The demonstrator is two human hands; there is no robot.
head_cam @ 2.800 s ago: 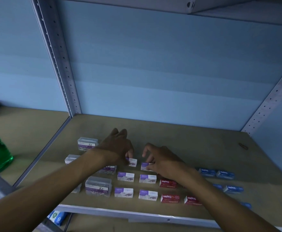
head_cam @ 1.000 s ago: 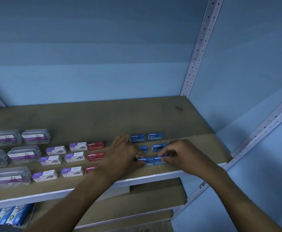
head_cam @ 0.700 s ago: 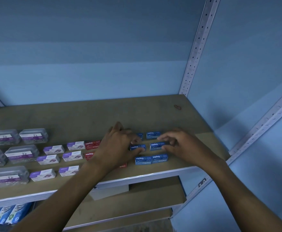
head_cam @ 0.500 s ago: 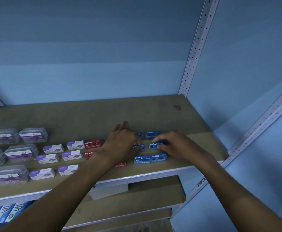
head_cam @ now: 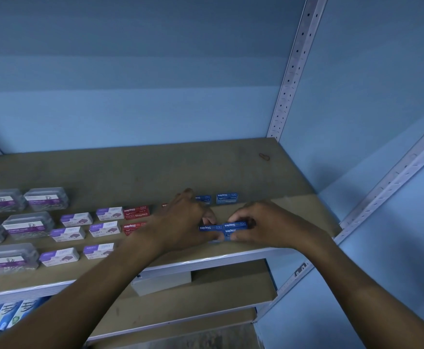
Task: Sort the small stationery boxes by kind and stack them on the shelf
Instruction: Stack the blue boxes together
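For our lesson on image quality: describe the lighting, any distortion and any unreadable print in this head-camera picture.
Head view: dim, bluish light throughout; a brighter band crosses the shelf board near its front right; wide-angle bending bows the perforated upright; "Staples" reads inverted on the blue staple boxes both hands hold; print on the purple-and-white boxes is too soft to read.

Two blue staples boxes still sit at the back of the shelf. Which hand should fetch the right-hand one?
Probably the right hand: it sits nearly straight in front of that rear blue staples box. The left hand partly covers the other rear blue box. Both hands are busy with the front blue boxes.
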